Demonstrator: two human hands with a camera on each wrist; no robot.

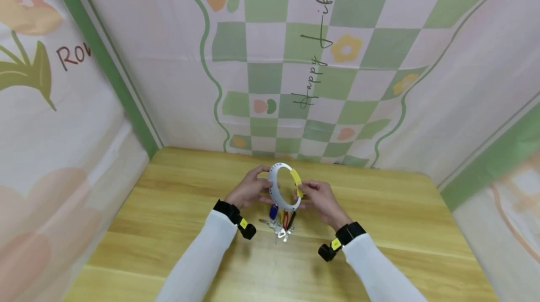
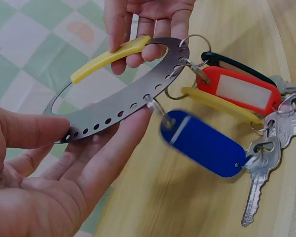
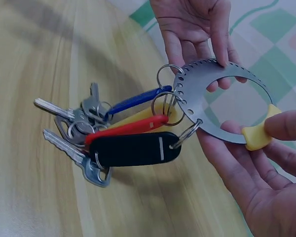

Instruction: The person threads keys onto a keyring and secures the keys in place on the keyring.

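Note:
Both hands hold a flat metal key ring (image 1: 274, 192) up above the table. Its plate has a row of small holes along the edge and a yellow grip (image 2: 111, 59) on the opposite side. The left hand (image 1: 250, 188) pinches the holed plate, thumb on top and fingers beneath. At the yellow grip, the right hand (image 1: 324, 200) pinches with its thumb, fingers spread under the ring. From small wire rings in the holes hang a blue key tag (image 2: 203, 144), a red key tag (image 2: 227, 91), a yellow key tag (image 2: 222, 106) and a black key tag (image 3: 130, 149), with silver keys (image 2: 260, 180).
A wood-grain table (image 1: 177, 227) lies under the hands. Behind it hangs a cloth (image 1: 266, 77) with green checks and flowers, and more printed cloth (image 1: 63, 152) stands along the left side. Black straps with small cameras (image 1: 248, 230) sit on both wrists.

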